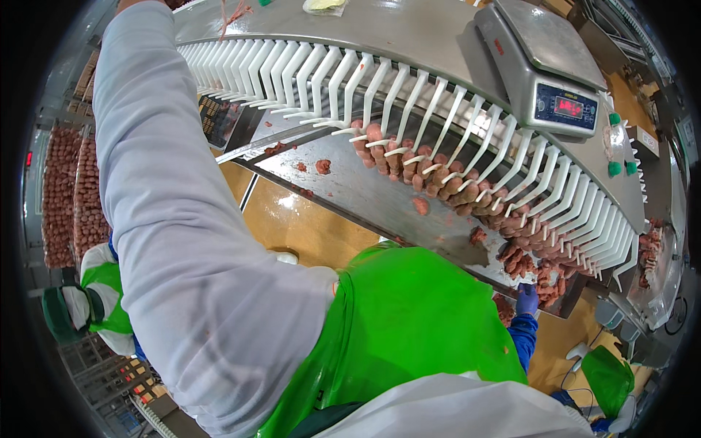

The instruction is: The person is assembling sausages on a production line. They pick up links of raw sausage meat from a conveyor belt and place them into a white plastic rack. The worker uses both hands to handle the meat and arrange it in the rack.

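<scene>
The green apron [409, 321] fills the foreground. The left arm in a white sleeve [182, 219] reaches up over the steel counter; its hand is out of view. The right hand [526, 299], in a blue glove, reaches under the rack of white hooks [409, 95], among hanging sausages [438, 175]; its grip cannot be told. A scale [548, 66] sits above.

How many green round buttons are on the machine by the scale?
3 green buttons: one right of the scale, two side by side lower down. Others may be hidden.
</scene>
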`<action>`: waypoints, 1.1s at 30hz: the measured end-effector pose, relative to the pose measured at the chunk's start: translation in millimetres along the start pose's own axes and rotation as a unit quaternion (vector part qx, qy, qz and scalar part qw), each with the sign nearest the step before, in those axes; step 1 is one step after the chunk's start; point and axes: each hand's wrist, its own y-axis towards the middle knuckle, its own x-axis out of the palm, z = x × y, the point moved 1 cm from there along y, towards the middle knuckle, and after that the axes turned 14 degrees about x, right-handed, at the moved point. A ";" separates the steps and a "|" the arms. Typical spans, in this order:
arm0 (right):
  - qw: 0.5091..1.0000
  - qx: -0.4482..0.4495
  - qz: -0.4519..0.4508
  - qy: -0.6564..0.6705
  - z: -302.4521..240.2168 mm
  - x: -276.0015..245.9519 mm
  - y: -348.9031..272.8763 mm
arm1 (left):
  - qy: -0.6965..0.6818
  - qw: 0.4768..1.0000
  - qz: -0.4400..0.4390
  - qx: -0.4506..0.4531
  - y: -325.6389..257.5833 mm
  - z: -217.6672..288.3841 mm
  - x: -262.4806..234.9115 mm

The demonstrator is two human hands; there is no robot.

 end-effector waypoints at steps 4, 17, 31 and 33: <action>0.999 0.004 -0.020 0.036 18.5 0.7 3.9 | 0.106 0.969 -0.179 0.136 -60.9 -24.0 84.5; 0.995 0.045 -0.083 -0.038 23.9 36.8 -8.5 | -0.445 0.639 -0.619 0.107 -566.4 327.9 119.5; 0.983 -0.011 -0.093 -0.157 -0.6 16.9 -0.9 | -0.580 0.642 -0.498 0.059 -697.9 495.7 264.2; 0.983 0.017 -0.149 -0.104 22.5 19.0 1.5 | -0.700 0.611 -0.358 -0.098 -722.1 474.8 270.6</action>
